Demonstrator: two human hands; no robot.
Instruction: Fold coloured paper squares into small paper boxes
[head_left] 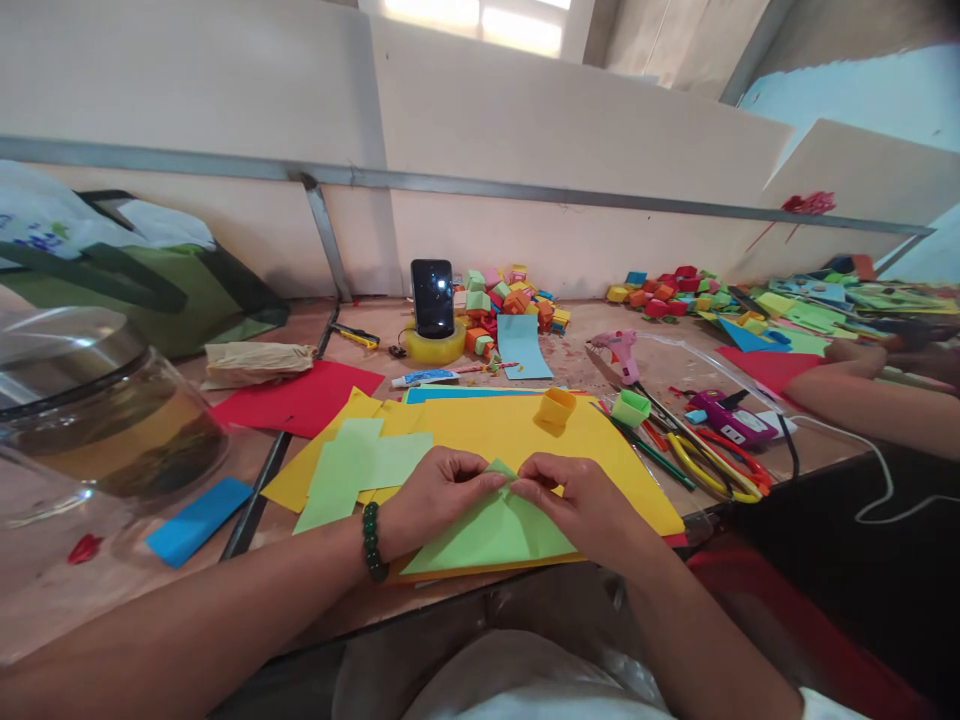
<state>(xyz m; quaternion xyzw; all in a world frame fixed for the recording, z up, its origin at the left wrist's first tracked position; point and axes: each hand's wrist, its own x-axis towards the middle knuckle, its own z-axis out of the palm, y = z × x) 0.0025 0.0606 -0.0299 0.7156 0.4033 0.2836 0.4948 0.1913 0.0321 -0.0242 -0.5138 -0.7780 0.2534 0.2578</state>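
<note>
A light green sheet of paper (pixel 487 535) lies folded to a point in front of me, on top of yellow sheets (pixel 480 420). My left hand (pixel 442 495), below a wrist with a green bead bracelet (pixel 372 542), pinches the paper near its upper tip. Close beside it, my right hand (pixel 570 500) pinches the same tip from the other side. Left of my hands rest light green paper pieces (pixel 367 460). Beyond my right hand stand a small yellow folded paper box (pixel 556 408) and a light green one (pixel 631 407).
A pink glue gun (pixel 621 352), pliers (pixel 712 470) and a purple device (pixel 731 418) lie to the right, near another person's arm (pixel 877 395). At the back, a phone (pixel 433 298) leans by tape (pixel 435 343) and paper cubes (pixel 517 305). A glass jar (pixel 112 420) stands left.
</note>
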